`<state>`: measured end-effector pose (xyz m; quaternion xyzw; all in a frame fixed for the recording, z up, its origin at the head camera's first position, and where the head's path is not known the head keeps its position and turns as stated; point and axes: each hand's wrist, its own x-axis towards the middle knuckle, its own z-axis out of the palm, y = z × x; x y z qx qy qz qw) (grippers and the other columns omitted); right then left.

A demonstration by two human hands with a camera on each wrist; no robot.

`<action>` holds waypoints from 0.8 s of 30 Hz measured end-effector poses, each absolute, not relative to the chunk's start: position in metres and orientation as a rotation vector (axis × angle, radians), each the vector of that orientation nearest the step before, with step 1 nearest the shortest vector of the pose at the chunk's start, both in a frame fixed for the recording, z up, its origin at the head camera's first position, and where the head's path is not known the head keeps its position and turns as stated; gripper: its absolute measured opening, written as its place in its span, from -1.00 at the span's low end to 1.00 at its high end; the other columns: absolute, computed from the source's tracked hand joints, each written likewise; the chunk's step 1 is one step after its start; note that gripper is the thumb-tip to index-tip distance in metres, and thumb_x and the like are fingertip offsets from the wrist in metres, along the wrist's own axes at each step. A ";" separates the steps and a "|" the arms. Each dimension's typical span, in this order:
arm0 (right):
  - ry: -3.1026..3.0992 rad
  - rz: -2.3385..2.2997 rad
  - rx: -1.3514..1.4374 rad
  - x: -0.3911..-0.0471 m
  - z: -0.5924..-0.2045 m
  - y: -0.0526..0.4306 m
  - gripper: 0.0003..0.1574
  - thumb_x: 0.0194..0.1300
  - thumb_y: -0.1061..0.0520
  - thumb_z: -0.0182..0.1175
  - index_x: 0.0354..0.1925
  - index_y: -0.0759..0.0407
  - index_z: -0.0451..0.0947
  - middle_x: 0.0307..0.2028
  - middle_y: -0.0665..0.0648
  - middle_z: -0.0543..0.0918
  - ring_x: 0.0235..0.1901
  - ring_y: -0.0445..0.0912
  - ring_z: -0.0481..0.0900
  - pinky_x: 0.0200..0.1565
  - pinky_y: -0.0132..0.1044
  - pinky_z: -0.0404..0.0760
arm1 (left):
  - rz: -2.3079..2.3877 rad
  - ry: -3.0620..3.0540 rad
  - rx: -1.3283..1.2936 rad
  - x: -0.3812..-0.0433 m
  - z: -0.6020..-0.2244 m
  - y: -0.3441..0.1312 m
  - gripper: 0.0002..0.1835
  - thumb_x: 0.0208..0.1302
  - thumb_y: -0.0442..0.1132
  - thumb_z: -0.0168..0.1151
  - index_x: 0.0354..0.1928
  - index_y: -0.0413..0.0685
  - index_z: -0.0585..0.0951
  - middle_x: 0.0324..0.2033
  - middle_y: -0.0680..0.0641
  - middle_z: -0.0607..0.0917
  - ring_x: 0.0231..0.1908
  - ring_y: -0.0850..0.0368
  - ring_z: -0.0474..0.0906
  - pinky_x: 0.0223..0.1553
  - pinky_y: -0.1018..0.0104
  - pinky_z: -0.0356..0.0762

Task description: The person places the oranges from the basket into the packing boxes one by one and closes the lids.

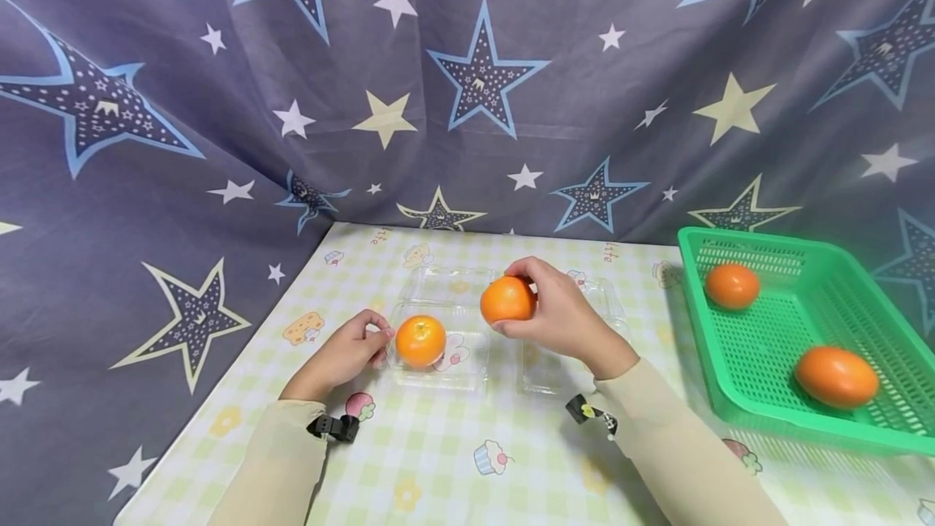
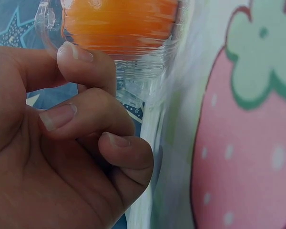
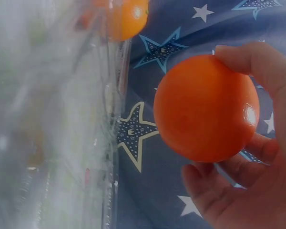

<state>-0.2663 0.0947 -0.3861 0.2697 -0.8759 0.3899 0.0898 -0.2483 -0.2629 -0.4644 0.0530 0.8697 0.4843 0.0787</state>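
Note:
My right hand (image 1: 558, 307) grips an orange (image 1: 507, 301) above the right part of a clear plastic clamshell box (image 1: 467, 376). In the right wrist view the fingers and thumb curl round this orange (image 3: 207, 109). Another orange (image 1: 420, 341) sits in the left part of that box, stem end up. My left hand (image 1: 354, 351) pinches the box's left edge; in the left wrist view the thumb and forefinger meet at the clear rim (image 2: 50, 24), with the ribbed wall below the orange (image 2: 119, 24).
A second clear plastic box (image 1: 540, 376) lies right of the first, partly behind my right forearm. At the right stands a green basket (image 1: 701, 347) with two oranges, one far (image 1: 733, 286) and one near (image 1: 836, 377). A star-patterned curtain (image 1: 467, 177) hangs behind the checked tablecloth (image 1: 409, 445).

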 end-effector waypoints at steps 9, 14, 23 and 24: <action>-2.583 1.219 0.863 -0.270 -0.396 0.081 -0.19 -0.09 -0.03 0.68 0.07 0.03 0.47 -0.06 -0.02 0.64 -0.09 -0.10 0.58 0.04 -0.12 0.62 | 1.453 2.610 0.147 -0.247 -0.463 -0.262 -0.78 0.58 -0.12 0.10 -0.01 -0.13 0.42 -0.62 -0.02 0.51 -0.59 0.10 0.38 -0.49 0.32 0.31; -2.579 1.204 0.889 -0.270 -0.403 0.072 -0.16 -0.12 0.02 0.68 0.07 0.07 0.44 -0.06 0.02 0.61 -0.11 -0.09 0.58 0.01 -0.15 0.62 | 1.462 2.615 0.157 -0.246 -0.462 -0.262 -0.76 0.57 -0.10 0.12 0.01 -0.14 0.42 -0.61 -0.03 0.51 -0.59 0.09 0.38 -0.50 0.32 0.31; -2.645 1.143 0.884 -0.266 -0.409 0.059 -0.03 -0.09 -0.01 0.66 0.24 0.19 0.46 0.06 0.11 0.52 -0.04 -0.05 0.55 0.11 -0.13 0.62 | 1.486 2.610 0.161 -0.247 -0.465 -0.262 -0.74 0.57 -0.11 0.13 0.03 -0.15 0.41 -0.62 -0.01 0.50 -0.60 0.10 0.37 -0.50 0.33 0.31; -2.651 1.136 0.881 -0.266 -0.410 0.058 -0.03 -0.09 -0.02 0.66 0.25 0.19 0.48 0.06 0.11 0.52 -0.03 -0.05 0.55 0.12 -0.12 0.62 | 1.484 2.611 0.157 -0.247 -0.464 -0.262 -0.74 0.57 -0.10 0.13 0.03 -0.15 0.42 -0.62 -0.01 0.50 -0.60 0.10 0.37 -0.50 0.33 0.31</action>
